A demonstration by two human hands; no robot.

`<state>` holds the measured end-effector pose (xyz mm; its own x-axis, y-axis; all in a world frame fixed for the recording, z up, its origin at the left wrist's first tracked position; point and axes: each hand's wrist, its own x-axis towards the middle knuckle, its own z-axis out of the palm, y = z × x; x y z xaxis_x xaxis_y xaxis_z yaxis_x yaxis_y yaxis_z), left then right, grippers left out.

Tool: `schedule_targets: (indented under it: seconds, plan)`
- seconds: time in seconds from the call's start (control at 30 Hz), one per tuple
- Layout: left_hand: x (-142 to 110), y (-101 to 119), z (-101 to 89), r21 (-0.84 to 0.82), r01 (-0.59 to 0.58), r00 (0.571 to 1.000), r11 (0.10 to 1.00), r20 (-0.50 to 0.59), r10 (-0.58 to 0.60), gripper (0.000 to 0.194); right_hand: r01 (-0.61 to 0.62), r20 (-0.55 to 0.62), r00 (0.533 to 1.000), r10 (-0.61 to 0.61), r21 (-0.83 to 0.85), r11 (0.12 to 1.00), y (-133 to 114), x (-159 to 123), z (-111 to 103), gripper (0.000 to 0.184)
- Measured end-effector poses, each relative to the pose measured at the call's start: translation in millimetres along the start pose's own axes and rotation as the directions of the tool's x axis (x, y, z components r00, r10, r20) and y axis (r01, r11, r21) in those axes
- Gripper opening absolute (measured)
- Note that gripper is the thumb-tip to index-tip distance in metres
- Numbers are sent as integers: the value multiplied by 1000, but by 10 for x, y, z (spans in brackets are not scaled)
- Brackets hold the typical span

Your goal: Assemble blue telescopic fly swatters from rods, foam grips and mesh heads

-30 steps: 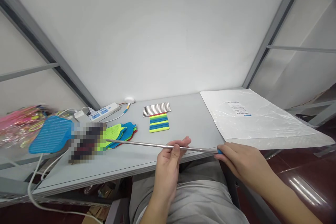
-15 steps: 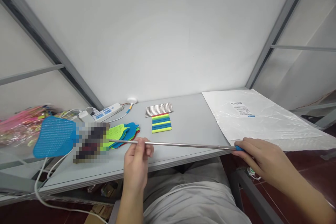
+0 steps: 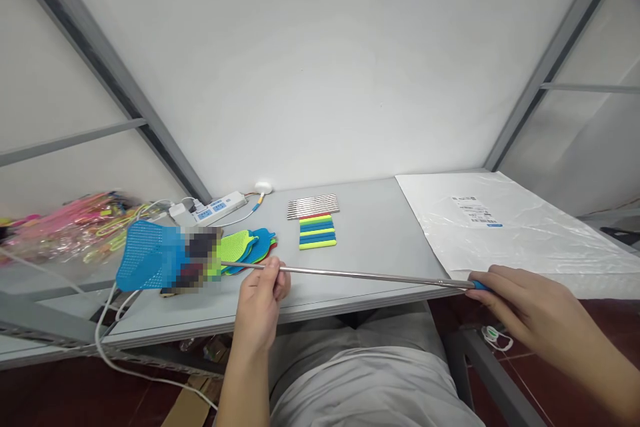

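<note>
I see the left hand pinch a slim silvery metal rod, the right hand grip its tubular blue handle.

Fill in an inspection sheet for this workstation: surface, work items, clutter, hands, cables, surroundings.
Surface: grey tabletop, bearing slim metal tubes and coloured handles in neat rows.
Work items: long metal rod with blue grip; blue mesh head at left, its join pixelated.
Clutter: overlapping mesh heads; white package at right.
Hands: left hand pinches the rod; right hand holds the blue grip.
Cables: power strip with plugs; white cable hanging below the left table edge.
Surroundings: white wall, grey posts, cardboard below.
</note>
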<state>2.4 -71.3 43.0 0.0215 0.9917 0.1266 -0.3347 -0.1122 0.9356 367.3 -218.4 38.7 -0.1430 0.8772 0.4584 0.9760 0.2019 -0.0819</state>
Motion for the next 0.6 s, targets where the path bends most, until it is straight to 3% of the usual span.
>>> schedule_targets:
  seconds: [0.13, 0.27, 0.37, 0.6]
  plan:
    - [-67, -20, 86, -42, 28, 997, 999, 67, -25, 45, -13, 28, 1000, 12, 14, 1000, -20, 0, -36, 18]
    - [-261, -133, 324, 81, 62, 965, 995, 251, -81, 48, 31, 84, 996, -38, 87, 996, -208, 64, -32, 16]
    - [-382, -212, 469, 128, 79, 944, 989, 311, -115, 49, 34, 112, 993, -47, 119, 992, -320, 107, 10, 15]
    - [-392, -243, 496, 183, 99, 898, 978, 407, -167, 51, 6, 132, 991, -22, 122, 993, -282, 95, 7, 16]
